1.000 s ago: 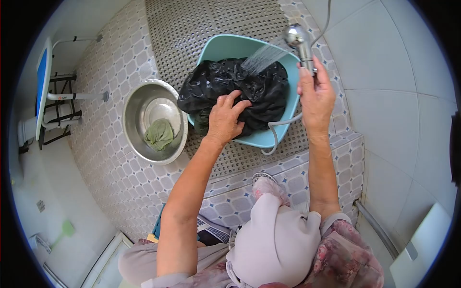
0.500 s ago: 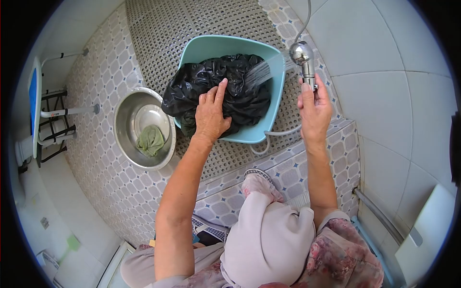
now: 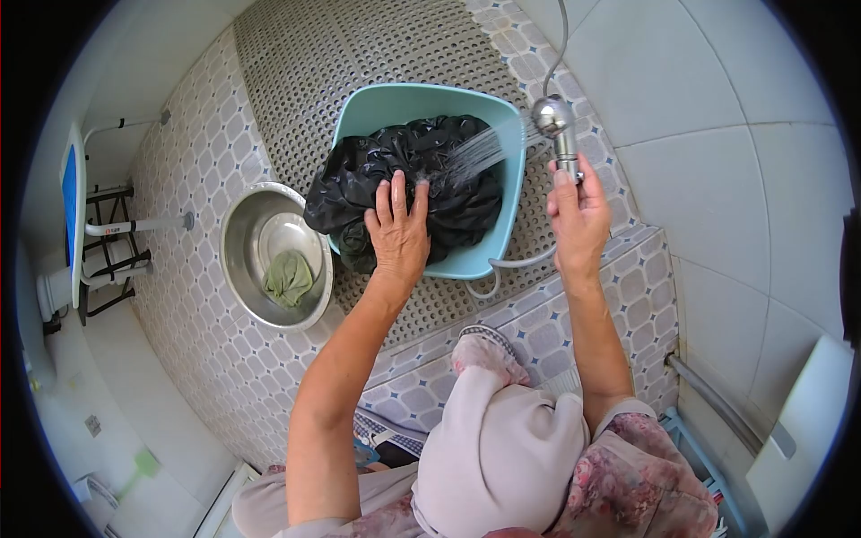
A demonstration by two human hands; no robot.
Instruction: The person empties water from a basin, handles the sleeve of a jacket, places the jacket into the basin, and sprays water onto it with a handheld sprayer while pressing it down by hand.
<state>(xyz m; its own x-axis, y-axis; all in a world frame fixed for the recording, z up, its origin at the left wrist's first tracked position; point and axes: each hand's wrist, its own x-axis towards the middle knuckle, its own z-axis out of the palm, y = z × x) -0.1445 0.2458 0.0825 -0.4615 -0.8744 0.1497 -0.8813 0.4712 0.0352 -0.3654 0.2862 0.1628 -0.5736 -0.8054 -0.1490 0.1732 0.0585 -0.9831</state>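
Observation:
Wet black clothing [image 3: 457, 202] is heaped in a light-blue plastic basin [image 3: 509, 193], part of it hanging over the left rim. My left hand [image 3: 399, 231] lies on the cloth with its fingers spread. In my right hand [image 3: 580, 220] is the handle of a chrome shower head [image 3: 552, 118], held right of the basin. Water sprays from it leftward onto the cloth. A grey hose [image 3: 529, 260] loops by the basin's lower right corner. Left of the basin stands a steel bowl [image 3: 235, 260] with a crumpled green cloth [image 3: 288, 279] inside.
The basin rests on a grey perforated mat [image 3: 296, 63] over patterned floor tiles [image 3: 193, 233]. A tiled step [image 3: 628, 278] runs along the near side. A white-framed folding seat [image 3: 76, 197] is at left. On the right are a tiled wall [image 3: 691, 197] and a metal pipe [image 3: 717, 403].
My left hand has shifted slightly on the black clothing, its fingers more spread. The shower head has moved a little down and left in view, its spray still on the cloth.

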